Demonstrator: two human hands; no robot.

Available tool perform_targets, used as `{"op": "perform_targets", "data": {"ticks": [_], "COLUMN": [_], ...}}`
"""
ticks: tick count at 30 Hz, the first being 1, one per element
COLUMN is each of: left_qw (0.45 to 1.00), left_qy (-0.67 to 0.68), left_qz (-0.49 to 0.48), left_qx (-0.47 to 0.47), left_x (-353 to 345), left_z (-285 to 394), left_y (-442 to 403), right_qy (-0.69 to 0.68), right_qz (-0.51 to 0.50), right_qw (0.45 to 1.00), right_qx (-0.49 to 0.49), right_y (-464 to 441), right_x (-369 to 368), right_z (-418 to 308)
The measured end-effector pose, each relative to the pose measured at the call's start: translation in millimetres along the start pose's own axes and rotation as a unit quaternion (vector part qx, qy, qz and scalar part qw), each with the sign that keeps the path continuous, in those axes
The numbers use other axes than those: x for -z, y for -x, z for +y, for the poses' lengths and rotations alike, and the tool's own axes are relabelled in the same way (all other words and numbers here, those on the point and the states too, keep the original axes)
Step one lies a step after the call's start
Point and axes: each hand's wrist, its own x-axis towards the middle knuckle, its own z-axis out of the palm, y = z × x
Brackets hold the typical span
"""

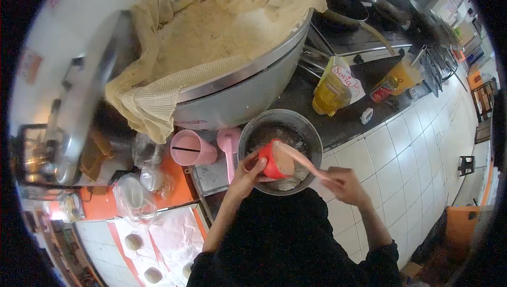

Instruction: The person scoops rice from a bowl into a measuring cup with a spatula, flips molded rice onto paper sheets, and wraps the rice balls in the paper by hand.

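Left grip (246, 175) wrapped round red cup (271, 164) — fingers partly hidden; right grip (345, 185) clenched on pink utensil (302, 161) — handle end covered.

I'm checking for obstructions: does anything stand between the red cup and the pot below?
Nothing visible: the left hand holds the cup over the pot; the utensil in the right hand is at the cup's mouth.

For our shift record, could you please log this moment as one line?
Left hand: holds red plastic cup | right hand: holds pink plastic utensil over cup | below: round grey metal pot
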Motion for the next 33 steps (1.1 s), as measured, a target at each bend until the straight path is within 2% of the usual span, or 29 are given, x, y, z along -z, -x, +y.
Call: {"op": "perform_targets", "data": {"ticks": [2, 3, 6, 7, 10, 13, 16, 17, 20, 21, 24, 27, 30, 33], "left_qw": [1.0, 1.0, 0.999, 0.998, 0.976, 0.971, 0.973, 0.97, 0.964, 0.964, 0.952, 0.919, 0.879, 0.858], "left_qy": [0.01, 0.011, -0.009, -0.017, -0.131, -0.087, -0.083, -0.096, -0.114, -0.105, -0.132, -0.216, -0.293, -0.31], "left_qz": [-0.005, -0.007, 0.02, 0.036, -0.027, -0.06, -0.04, -0.035, -0.015, -0.006, -0.005, 0.006, 0.027, 0.026], "left_qx": [-0.007, -0.015, -0.045, -0.055, -0.174, -0.214, -0.212, -0.221, -0.24, -0.245, -0.275, -0.331, -0.374, -0.409], "left_x": [0, 0, -4, -5, 12, 13, 5, 6, 7, 5, 8, 3, -3, -5], "left_z": [-4, -4, 7, 11, 6, 7, 9, 8, 3, 3, 1, 4, 5, 2], "left_y": [0, 0, 2, 4, 6, 8, 8, 6, 0, -3, -5, -1, -3, -14], "right_qy": [-0.038, -0.002, -0.004, -0.004, -0.056, -0.189, -0.132, -0.073, -0.023, -0.022, -0.001, -0.121, -0.186, -0.084], "right_qz": [0.014, 0.014, -0.022, -0.047, -0.068, -0.024, -0.04, -0.028, 0.025, -0.009, -0.037, -0.013, 0.048, 0.054], "right_qw": [0.997, 0.996, 1.0, 0.999, 0.995, 0.962, 0.986, 0.993, 0.999, 0.999, 0.999, 0.99, 0.967, 0.99], "right_qx": [-0.06, -0.088, -0.001, 0.002, 0.042, -0.195, -0.096, -0.086, 0.015, -0.035, -0.007, -0.068, -0.169, -0.104], "right_y": [-2, -4, -3, -3, -4, -2, -13, -12, -7, -5, -4, -4, 5, 6], "right_x": [11, 6, -20, -19, -4, 3, -24, -29, -46, -43, -33, -15, -18, -43], "right_z": [-9, -12, -13, -12, 4, 21, 16, -3, -14, -24, -23, -3, -7, -28]}}
